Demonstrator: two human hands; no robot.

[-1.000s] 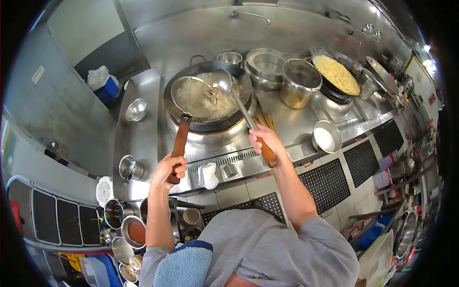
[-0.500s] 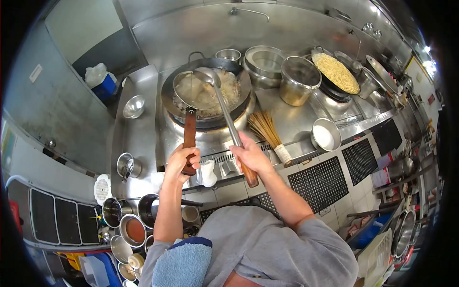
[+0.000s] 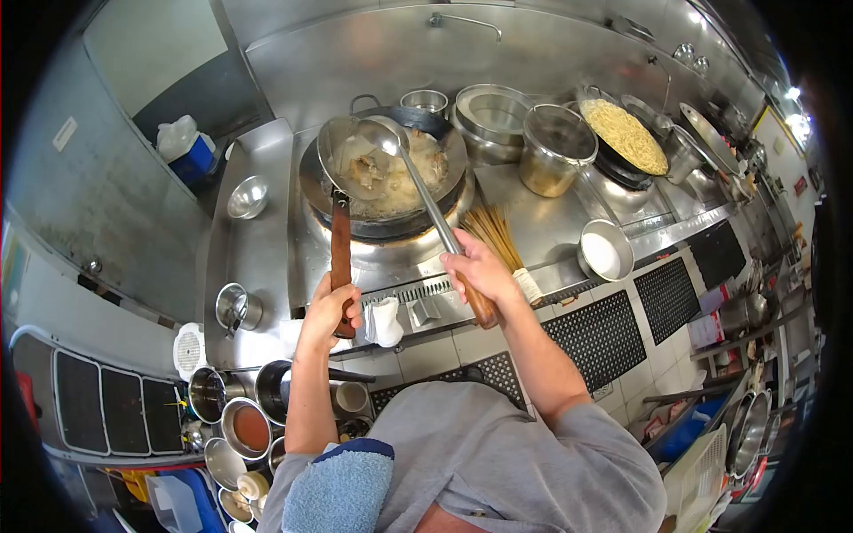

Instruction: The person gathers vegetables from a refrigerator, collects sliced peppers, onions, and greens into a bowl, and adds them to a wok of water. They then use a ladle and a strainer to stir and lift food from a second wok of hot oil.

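Observation:
My left hand (image 3: pixel 327 313) is closed around the wooden handle of a round strainer (image 3: pixel 341 249). The strainer's bowl lies over the left part of a large wok (image 3: pixel 455 160), with some brownish pieces of food (image 3: pixel 362 171) in it. In my right hand (image 3: pixel 482 271) is a long metal ladle (image 3: pixel 428 204), gripped by its wooden end. The ladle's bowl overlaps the far side of the strainer. Pale, bubbling liquid with more food (image 3: pixel 418 178) fills the wok, which sits on a round burner.
A bamboo brush (image 3: pixel 494 238) lies right of the wok. Behind it stand metal pots (image 3: pixel 558 160), then a pan of noodles (image 3: pixel 622 133). A bowl of white contents (image 3: pixel 606 250) sits at the front edge. Steel bowls (image 3: pixel 249 197) and sauce containers (image 3: pixel 247 428) are to the left.
The strainer has shifted left and slightly away from me, and food pieces now show in it. My right hand and the ladle's handle have moved a little right and farther away.

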